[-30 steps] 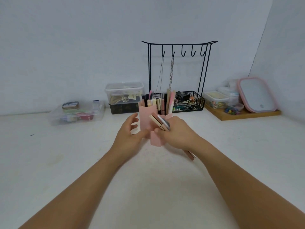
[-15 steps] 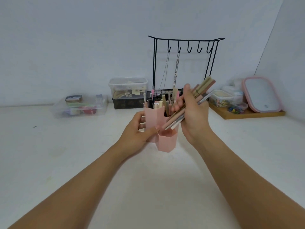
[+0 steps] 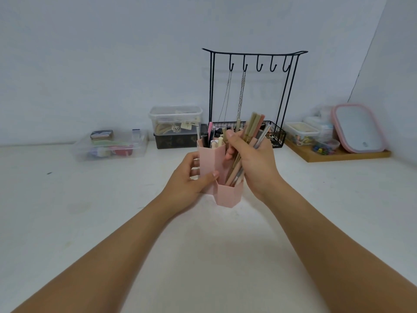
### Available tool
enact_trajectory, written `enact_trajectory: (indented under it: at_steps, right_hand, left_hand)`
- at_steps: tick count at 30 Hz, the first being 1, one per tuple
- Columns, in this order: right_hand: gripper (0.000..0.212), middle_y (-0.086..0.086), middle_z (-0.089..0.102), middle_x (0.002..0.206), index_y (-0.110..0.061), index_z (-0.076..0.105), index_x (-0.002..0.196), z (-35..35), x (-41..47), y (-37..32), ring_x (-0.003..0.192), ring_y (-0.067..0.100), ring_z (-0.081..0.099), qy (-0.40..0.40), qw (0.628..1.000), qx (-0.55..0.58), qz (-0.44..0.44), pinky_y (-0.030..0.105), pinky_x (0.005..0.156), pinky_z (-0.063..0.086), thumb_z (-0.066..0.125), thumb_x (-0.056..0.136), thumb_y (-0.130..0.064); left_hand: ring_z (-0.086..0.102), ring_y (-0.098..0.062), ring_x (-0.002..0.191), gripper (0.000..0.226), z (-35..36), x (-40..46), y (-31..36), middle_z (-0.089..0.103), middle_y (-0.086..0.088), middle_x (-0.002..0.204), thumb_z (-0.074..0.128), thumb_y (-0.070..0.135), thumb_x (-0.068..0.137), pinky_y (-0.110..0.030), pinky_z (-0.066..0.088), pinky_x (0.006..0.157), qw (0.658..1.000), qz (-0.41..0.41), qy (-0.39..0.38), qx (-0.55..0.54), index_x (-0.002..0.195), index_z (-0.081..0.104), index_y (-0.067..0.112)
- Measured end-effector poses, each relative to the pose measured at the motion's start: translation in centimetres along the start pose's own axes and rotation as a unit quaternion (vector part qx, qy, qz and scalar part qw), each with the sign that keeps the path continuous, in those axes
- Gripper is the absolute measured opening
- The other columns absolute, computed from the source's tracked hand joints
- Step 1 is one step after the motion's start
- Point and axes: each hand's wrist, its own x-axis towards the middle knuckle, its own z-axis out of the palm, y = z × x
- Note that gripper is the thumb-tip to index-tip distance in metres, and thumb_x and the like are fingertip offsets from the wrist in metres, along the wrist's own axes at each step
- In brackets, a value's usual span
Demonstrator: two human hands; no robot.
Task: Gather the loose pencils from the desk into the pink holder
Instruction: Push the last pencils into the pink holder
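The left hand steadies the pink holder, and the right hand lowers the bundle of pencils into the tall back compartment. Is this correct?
Not quite. The head view shows the bundle of pencils in the right hand entering the short front compartment, not the tall back one. The left hand does steady the pink holder.

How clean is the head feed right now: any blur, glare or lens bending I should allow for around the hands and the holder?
Head view: even, soft light, no glare, only faint shadows on the desk; the pink holder, pencils, left hand and right hand are slightly soft, edges still readable; wide-angle bending stretches the forearms at the bottom corners and tilts the wall corner on the right.
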Motion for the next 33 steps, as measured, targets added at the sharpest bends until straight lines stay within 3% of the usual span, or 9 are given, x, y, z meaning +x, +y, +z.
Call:
enact_trajectory:
  at_steps: [2, 6, 12, 18, 22, 25, 27, 30, 33]
  right_hand:
    - [0.007, 0.009, 0.063, 0.068, -0.001, 0.068, 0.089, -0.1, 0.0, 0.0, 0.061, 0.016, 0.059, -0.007, 1.000, 0.002, 0.000, 0.034, 0.071, 0.058, 0.070, 0.090, -0.008]
    - [0.026, 0.007, 0.065, 0.070, -0.008, 0.065, 0.109, -0.2, 0.0, 0.3, 0.067, 0.017, 0.066, 0.022, 0.999, 0.013, -0.023, 0.032, 0.075, 0.061, 0.074, 0.085, -0.003]
    - [0.033, 0.004, 0.067, 0.074, -0.012, 0.066, 0.107, -1.0, 0.6, 0.9, 0.076, 0.028, 0.069, 0.091, 0.994, 0.053, -0.026, 0.047, 0.083, 0.060, 0.080, 0.078, -0.003]
    - [0.036, 0.007, 0.064, 0.083, -0.010, 0.068, 0.104, -1.2, 0.6, 0.6, 0.080, 0.026, 0.064, 0.118, 0.983, 0.138, -0.002, 0.045, 0.080, 0.057, 0.083, 0.071, -0.004]
    - [0.066, -0.001, 0.061, 0.124, -0.017, 0.057, 0.129, -2.3, 0.6, -0.9, 0.113, 0.011, 0.058, 0.169, 0.985, 0.017, -0.027, 0.032, 0.098, 0.049, 0.088, 0.072, -0.026]
    - [0.133, -0.004, 0.031, 0.159, -0.028, 0.018, 0.156, -2.5, 0.4, -0.3, 0.137, 0.012, 0.035, 0.019, 0.991, -0.103, 0.084, 0.038, 0.111, 0.034, 0.095, 0.049, -0.044]
    - [0.153, 0.004, 0.041, 0.155, -0.031, 0.009, 0.156, -2.2, 0.6, 1.4, 0.134, 0.019, 0.045, -0.071, 0.984, -0.064, 0.154, 0.045, 0.111, 0.038, 0.101, 0.034, -0.037]
    - [0.140, 0.007, 0.069, 0.125, -0.024, 0.030, 0.147, -2.2, 1.2, 4.2, 0.112, 0.028, 0.068, -0.101, 0.978, -0.020, 0.184, 0.052, 0.096, 0.054, 0.105, 0.029, -0.026]
    - [0.125, 0.010, 0.072, 0.120, -0.024, 0.039, 0.143, -2.3, 1.0, 5.5, 0.109, 0.031, 0.070, -0.142, 0.972, 0.000, 0.188, 0.055, 0.094, 0.054, 0.103, 0.036, -0.012]
  left_hand:
    - [0.066, -0.017, 0.112, 0.052, 0.0, 0.0, -0.1, 0.064, 0.007, 0.127, 0.074, 0.027, 0.091, -0.033, 0.060, 0.087, 1.000, -0.001, 0.001, -0.002, 0.137, 0.049, 0.028]
    - [0.066, -0.015, 0.112, 0.052, -0.1, 0.1, -0.2, 0.064, 0.010, 0.126, 0.074, 0.029, 0.091, -0.035, 0.060, 0.088, 1.000, 0.001, 0.000, 0.003, 0.136, 0.049, 0.029]
    - [0.065, -0.010, 0.112, 0.052, -0.1, 0.1, -0.3, 0.062, 0.014, 0.127, 0.073, 0.031, 0.091, -0.027, 0.057, 0.086, 1.000, 0.002, -0.003, 0.009, 0.137, 0.047, 0.032]
    - [0.062, -0.004, 0.113, 0.049, -0.1, 0.0, -0.2, 0.060, 0.019, 0.128, 0.072, 0.035, 0.092, -0.013, 0.053, 0.078, 0.999, 0.005, -0.003, 0.035, 0.134, 0.047, 0.034]
    - [0.059, -0.010, 0.105, 0.044, -0.3, 0.2, -0.8, 0.059, 0.009, 0.123, 0.072, 0.044, 0.090, -0.018, 0.046, 0.076, 0.994, 0.008, 0.030, 0.106, 0.128, 0.053, 0.034]
    - [0.057, -0.016, 0.094, 0.038, -0.4, 0.3, -0.9, 0.058, 0.004, 0.114, 0.074, 0.045, 0.087, -0.022, 0.043, 0.073, 0.991, 0.004, 0.052, 0.121, 0.119, 0.058, 0.033]
    - [0.054, -0.016, 0.091, 0.036, -0.3, 0.3, -0.7, 0.055, 0.003, 0.109, 0.073, 0.043, 0.087, -0.022, 0.042, 0.072, 0.988, 0.006, 0.065, 0.137, 0.117, 0.059, 0.030]
    - [0.051, -0.015, 0.084, 0.038, 0.0, 0.2, -0.6, 0.054, 0.000, 0.100, 0.073, 0.041, 0.088, -0.020, 0.041, 0.067, 0.988, 0.006, 0.074, 0.136, 0.120, 0.059, 0.026]
    - [0.052, -0.014, 0.079, 0.040, 0.0, 0.2, -0.8, 0.055, 0.002, 0.091, 0.074, 0.043, 0.087, -0.017, 0.042, 0.062, 0.989, 0.005, 0.078, 0.128, 0.121, 0.060, 0.026]
